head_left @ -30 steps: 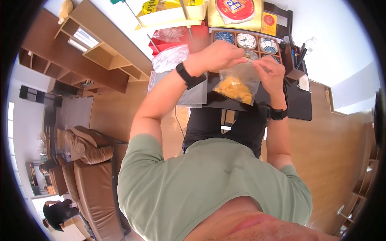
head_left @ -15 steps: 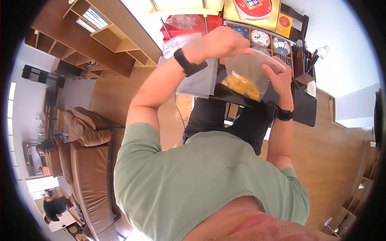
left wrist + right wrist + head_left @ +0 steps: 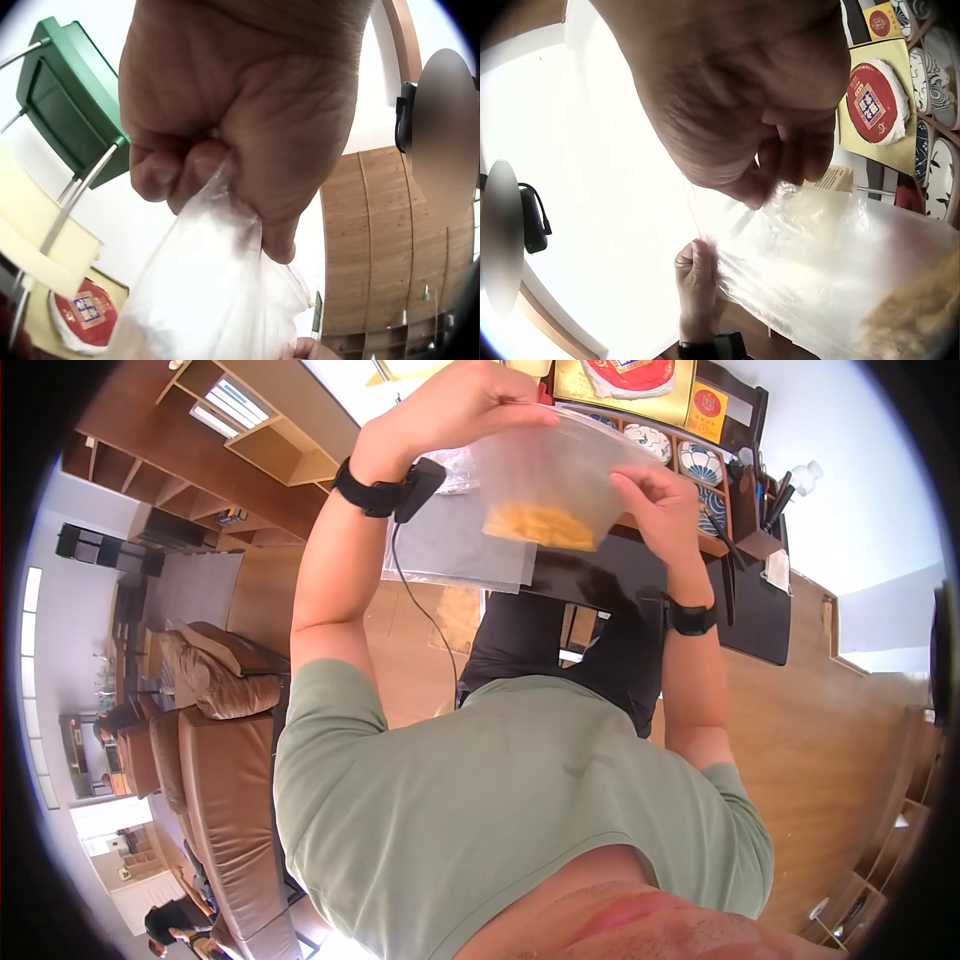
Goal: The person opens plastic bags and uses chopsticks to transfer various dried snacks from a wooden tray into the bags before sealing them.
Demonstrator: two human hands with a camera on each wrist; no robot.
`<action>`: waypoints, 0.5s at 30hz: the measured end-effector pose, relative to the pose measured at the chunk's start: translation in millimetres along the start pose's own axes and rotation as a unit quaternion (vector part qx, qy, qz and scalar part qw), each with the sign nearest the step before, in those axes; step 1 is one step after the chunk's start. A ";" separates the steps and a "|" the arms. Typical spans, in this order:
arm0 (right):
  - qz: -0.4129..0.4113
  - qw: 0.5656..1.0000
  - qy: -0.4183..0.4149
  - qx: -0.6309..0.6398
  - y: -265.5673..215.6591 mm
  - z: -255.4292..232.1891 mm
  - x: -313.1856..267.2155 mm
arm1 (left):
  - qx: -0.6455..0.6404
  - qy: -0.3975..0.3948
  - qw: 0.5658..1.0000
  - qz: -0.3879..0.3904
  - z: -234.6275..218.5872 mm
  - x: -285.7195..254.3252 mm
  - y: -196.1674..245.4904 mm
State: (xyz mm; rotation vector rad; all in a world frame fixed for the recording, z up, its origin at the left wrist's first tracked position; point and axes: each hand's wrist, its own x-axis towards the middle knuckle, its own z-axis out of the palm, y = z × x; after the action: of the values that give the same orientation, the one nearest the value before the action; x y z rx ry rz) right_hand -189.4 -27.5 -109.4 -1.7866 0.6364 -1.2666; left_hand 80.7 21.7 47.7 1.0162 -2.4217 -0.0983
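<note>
A clear plastic zip bag point(image 3: 555, 465) hangs above the dark table, stretched between both hands. Yellow-orange pieces point(image 3: 540, 528) lie in its bottom, their kind unclear. My left hand point(image 3: 465, 405) grips one top corner of the bag, thumb pressed against curled fingers. In the left wrist view, the plastic gathers into folds below that hand point(image 3: 232, 127). At the opposite side of the top edge, my right hand point(image 3: 665, 505) pinches the plastic between thumb and fingers. The right wrist view shows the right hand point(image 3: 757, 112) close up, with the left hand point(image 3: 696, 277) farther off.
Flat clear bags point(image 3: 460, 550) lie on the table's left. Behind the zip bag stands a divided wooden box with patterned cups point(image 3: 700, 463). A red round package point(image 3: 630, 375) on gold lies farther back, and a pen holder point(image 3: 755, 525) stands at right.
Both hands first met at the bag's top, then spread apart along it. The left hand has moved left and farther up with its corner, raising the bag and pulling its top wide.
</note>
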 end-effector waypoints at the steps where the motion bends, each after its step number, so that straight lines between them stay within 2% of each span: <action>1: -0.010 1.000 0.005 0.013 7.0 5.2 -0.8 | 0.043 0.006 0.999 -0.028 2.1 -3.7 -2.7; 2: -0.019 0.999 0.010 0.027 8.3 9.3 -1.0 | 0.086 0.012 0.995 -0.057 4.5 -8.6 -6.7; 3: 0.003 1.000 0.012 0.006 6.1 11.0 -3.8 | 0.106 0.035 0.994 -0.008 7.2 -14.7 -18.5; 7: 0.020 0.999 0.029 0.008 7.7 13.9 -19.1 | 0.182 0.075 0.979 0.047 12.8 -31.7 -35.0; 9: 0.062 0.998 0.028 -0.004 5.6 8.4 -34.3 | 0.204 0.143 0.965 0.080 16.6 -37.2 -36.7; 10: 0.063 0.998 0.031 -0.005 3.7 3.7 -43.5 | 0.202 0.143 0.966 0.081 17.8 -41.6 -36.4; 12: 0.065 0.994 0.022 -0.087 -0.6 -9.2 -65.0 | 0.278 0.142 0.948 0.061 19.7 -52.5 -35.2; 15: 0.090 0.989 -0.009 -0.121 -7.6 -30.7 -105.2 | 0.253 0.133 0.957 0.056 34.8 -70.6 -41.9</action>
State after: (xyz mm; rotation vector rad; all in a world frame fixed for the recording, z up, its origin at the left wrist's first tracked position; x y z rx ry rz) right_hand -256.5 48.4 -152.0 -1.8842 0.9522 -1.0859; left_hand 133.0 35.6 -23.2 1.0162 -2.2900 0.6877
